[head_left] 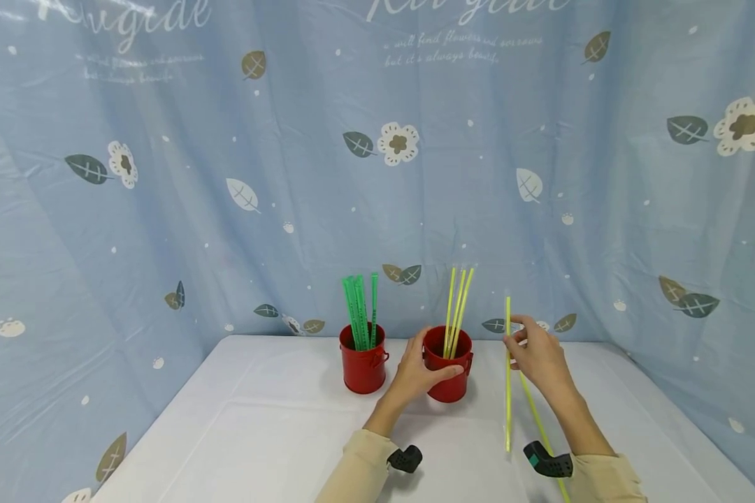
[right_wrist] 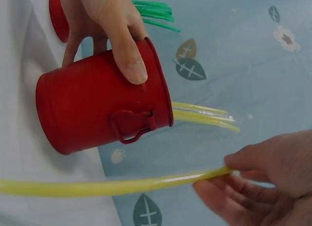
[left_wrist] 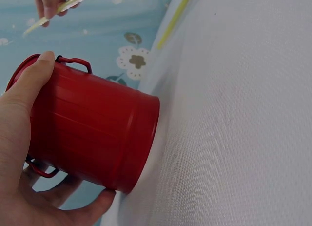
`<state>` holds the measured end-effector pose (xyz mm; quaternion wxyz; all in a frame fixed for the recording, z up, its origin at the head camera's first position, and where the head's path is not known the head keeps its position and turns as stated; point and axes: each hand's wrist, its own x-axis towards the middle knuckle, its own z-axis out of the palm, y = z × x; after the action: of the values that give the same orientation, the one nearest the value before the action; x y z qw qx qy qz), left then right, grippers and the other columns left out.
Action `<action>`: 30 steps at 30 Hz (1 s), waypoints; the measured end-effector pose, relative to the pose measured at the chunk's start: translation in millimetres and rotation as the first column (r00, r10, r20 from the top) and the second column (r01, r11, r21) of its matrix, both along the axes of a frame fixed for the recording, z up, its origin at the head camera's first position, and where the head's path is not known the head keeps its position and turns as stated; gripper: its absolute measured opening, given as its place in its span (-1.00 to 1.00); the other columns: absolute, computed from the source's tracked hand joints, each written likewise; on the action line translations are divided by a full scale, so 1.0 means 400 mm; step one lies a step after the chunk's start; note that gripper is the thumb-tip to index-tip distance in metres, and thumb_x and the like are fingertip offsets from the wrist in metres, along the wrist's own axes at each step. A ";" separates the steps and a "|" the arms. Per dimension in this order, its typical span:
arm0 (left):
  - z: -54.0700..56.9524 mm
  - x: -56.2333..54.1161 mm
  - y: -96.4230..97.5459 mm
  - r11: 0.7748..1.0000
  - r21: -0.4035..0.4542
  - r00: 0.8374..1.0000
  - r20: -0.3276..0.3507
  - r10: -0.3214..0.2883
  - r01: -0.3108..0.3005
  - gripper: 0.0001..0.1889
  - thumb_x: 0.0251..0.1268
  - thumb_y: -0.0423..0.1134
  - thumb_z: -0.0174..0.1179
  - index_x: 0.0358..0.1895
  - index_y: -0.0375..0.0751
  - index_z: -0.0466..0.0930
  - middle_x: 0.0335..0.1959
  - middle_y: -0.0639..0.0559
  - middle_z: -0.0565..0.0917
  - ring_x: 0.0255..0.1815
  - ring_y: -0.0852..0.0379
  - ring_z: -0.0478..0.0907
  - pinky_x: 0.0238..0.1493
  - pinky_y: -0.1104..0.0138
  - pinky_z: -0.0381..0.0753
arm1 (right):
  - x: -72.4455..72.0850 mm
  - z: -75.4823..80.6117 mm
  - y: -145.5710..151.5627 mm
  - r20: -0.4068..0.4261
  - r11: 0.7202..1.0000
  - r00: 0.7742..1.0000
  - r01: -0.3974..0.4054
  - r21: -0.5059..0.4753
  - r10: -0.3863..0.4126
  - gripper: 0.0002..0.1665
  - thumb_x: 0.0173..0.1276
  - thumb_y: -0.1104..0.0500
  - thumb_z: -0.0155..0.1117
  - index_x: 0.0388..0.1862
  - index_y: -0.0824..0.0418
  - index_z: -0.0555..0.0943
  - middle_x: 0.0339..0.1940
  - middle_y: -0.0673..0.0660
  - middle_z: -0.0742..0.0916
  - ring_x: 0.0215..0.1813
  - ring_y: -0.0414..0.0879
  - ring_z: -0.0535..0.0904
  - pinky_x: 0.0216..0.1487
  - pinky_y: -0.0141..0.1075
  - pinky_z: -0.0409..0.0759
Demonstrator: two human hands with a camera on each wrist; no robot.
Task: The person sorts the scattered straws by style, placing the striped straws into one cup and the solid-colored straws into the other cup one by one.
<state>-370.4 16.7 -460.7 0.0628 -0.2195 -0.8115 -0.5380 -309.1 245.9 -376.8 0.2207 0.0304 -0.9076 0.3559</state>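
My left hand (head_left: pixel 413 375) grips the right-hand red bucket (head_left: pixel 448 388), thumb at the near rim and fingers around its left side. Several yellow straws (head_left: pixel 458 314) lean inside that bucket, their upper ends sticking out. To the right of it, my right hand (head_left: pixel 539 356) pinches a single yellow straw (head_left: pixel 508 412) between thumb and fingers, held nearly upright. In the right wrist view the held straw (right_wrist: pixel 122 187) runs past below the bucket, with a clear wrapper showing at the pinched end. Another yellow straw (head_left: pixel 535 409) lies on the table, partly hidden beneath my right forearm.
A second red bucket (head_left: pixel 363 374) stands to the left with several green straws (head_left: pixel 360 314) in it. Both buckets are near the back of the white table (head_left: pixel 277 419). A patterned blue curtain (head_left: pixel 327 195) hangs behind and along the sides.
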 end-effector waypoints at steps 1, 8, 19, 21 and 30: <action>-0.001 -0.001 0.001 1.000 -0.006 1.000 0.004 0.002 -0.002 0.00 0.02 0.26 0.39 0.52 0.17 0.05 0.34 0.12 0.34 0.36 0.08 0.34 0.17 0.08 0.61 | -0.001 0.000 0.000 -0.031 1.000 1.000 0.003 0.002 -0.003 -0.46 0.43 0.23 0.19 0.34 0.36 0.38 -0.22 0.33 0.71 -0.43 -0.03 0.73 -0.54 -0.40 0.66; -0.002 -0.002 0.007 1.000 -0.006 1.000 -0.005 0.004 -0.004 -0.01 0.03 0.25 0.39 0.51 0.18 0.05 0.34 0.10 0.35 0.35 0.09 0.34 0.16 0.11 0.62 | -0.009 0.012 -0.003 -0.185 0.999 0.983 -0.021 -0.026 0.015 -0.45 0.43 0.21 0.22 0.35 0.30 0.41 -0.22 0.30 0.70 -0.41 0.05 0.73 -0.53 -0.44 0.64; 0.003 -0.002 0.008 1.000 -0.002 1.000 -0.007 -0.001 0.001 0.00 0.04 0.23 0.40 0.52 0.12 0.05 0.33 0.11 0.35 0.34 0.10 0.34 0.15 0.13 0.62 | -0.029 0.085 -0.040 -0.361 0.997 0.932 -0.058 -0.049 0.036 -0.44 0.44 0.09 0.22 0.36 0.22 0.41 -0.23 0.25 0.72 -0.33 0.12 0.73 -0.53 -0.50 0.62; 0.003 -0.001 0.008 1.000 -0.008 1.000 -0.001 0.007 -0.007 -0.02 0.02 0.25 0.40 0.51 0.19 0.06 0.33 0.13 0.35 0.34 0.12 0.34 0.16 0.14 0.62 | -0.032 0.100 -0.046 -0.396 0.996 0.917 -0.071 -0.058 0.042 -0.45 0.43 0.13 0.24 0.35 0.22 0.42 -0.24 0.25 0.72 -0.33 0.13 0.73 -0.53 -0.52 0.61; 0.003 0.001 0.004 1.000 0.008 1.000 0.012 0.007 -0.007 -0.03 0.03 0.22 0.40 0.50 0.22 0.06 0.33 0.13 0.35 0.35 0.10 0.33 0.12 0.13 0.65 | -0.037 0.159 -0.077 -0.500 0.992 0.865 -0.092 -0.083 0.039 -0.48 0.42 0.19 0.24 0.33 0.23 0.45 -0.22 0.25 0.71 -0.30 0.13 0.73 -0.49 -0.64 0.57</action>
<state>-369.8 18.5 -459.5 0.0608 -0.2134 -0.8104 -0.5422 -324.1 215.0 -313.3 0.4358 0.1402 -0.7989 0.3900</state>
